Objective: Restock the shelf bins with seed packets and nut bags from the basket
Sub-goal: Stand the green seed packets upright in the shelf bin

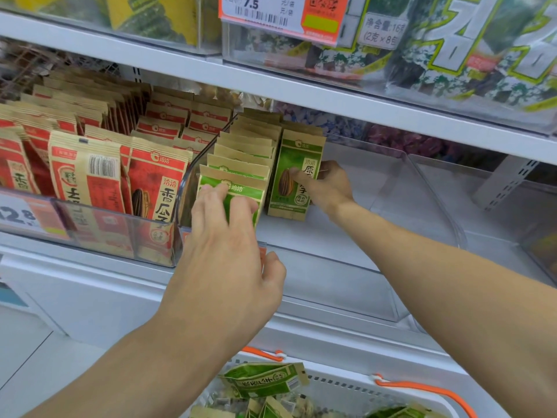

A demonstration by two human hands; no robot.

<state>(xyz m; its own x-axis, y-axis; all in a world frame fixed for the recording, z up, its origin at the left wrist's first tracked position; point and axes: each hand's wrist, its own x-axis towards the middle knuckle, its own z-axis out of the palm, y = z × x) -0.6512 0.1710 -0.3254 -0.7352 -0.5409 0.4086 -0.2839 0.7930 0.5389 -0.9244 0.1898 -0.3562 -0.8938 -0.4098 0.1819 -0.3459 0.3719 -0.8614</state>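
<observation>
Head view, left to right: red seed packets (90,176) fill the left bin, then the left hand (229,245) rests straight fingers on the front green packet (232,191) of a standing row. Just right, the right hand (328,185) pinches an upright green-and-kraft packet (294,176), long axis vertical, in the clear bin (422,182). Below, the basket (346,384) holds more.

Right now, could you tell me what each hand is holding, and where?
The right hand pinches the upright green seed packet at its right edge. The left hand only rests its fingers on the front green packet.
</observation>
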